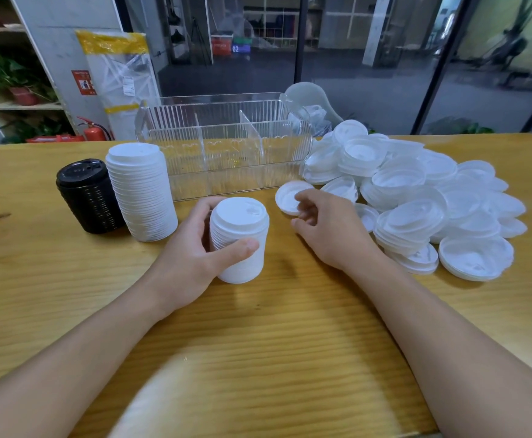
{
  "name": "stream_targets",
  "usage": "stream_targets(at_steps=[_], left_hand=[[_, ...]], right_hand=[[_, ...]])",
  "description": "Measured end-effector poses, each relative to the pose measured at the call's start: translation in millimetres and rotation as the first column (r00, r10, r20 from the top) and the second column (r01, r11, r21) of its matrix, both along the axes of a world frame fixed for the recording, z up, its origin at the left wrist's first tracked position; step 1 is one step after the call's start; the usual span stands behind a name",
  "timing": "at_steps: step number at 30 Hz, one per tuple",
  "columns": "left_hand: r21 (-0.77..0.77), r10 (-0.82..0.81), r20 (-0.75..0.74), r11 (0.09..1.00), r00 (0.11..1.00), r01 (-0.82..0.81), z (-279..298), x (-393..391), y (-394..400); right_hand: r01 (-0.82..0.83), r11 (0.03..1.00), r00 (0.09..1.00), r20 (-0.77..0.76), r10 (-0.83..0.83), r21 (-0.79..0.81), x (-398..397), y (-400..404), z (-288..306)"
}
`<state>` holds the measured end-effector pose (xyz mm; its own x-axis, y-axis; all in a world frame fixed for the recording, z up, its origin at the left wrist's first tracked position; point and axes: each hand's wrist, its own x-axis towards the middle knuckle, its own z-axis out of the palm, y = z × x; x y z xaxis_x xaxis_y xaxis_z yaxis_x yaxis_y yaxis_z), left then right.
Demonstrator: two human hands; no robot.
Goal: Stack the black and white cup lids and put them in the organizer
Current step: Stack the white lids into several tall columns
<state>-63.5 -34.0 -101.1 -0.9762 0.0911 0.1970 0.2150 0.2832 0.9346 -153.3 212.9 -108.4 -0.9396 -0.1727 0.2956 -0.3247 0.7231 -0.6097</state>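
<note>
Two bare forearms enter from the bottom corners of the view and run up to two bare hands. No sleeve covers either forearm in view; both are uncovered from the frame edge to the wrist. The left hand (192, 248) wears no glove, ring, watch or bracelet, and its thumbnail is short, plain and unpainted. The right hand (328, 226) is likewise ungloved, with nothing on the wrist and no ring on the fingers that show. No tattoos, plasters or printed marks appear on either arm. The fingertips of the right hand are slightly blurred, so their nails cannot be made out.
</note>
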Motion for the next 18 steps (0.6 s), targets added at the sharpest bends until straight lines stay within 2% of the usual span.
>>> stream_targets(at_steps=[4,6,11,15,18], left_hand=[[-0.011,0.0,-0.001,1.0,1.0,0.0,0,0,-1],[-0.02,-0.003,-0.002,1.0,1.0,0.003,0,0,-2],[-0.01,-0.004,-0.005,1.0,1.0,0.004,-1,-1,-2],[-0.011,0.0,-0.01,1.0,1.0,0.0,-2,-2,-3],[-0.009,0.004,-0.008,1.0,1.0,-0.004,-2,-2,-4]], right_hand=[[-0.042,0.997,0.995,-0.083,0.047,0.067,3,2,-2],[-0.051,0.992,0.996,-0.07,0.059,0.112,5,2,-1],[-0.102,0.992,0.99,-0.087,0.108,0.072,9,1,3],[-0.163,0.977,0.983,-0.065,0.173,0.136,13,-1,1],[-0.174,0.984,0.983,-0.052,0.175,0.021,17,-2,3]])
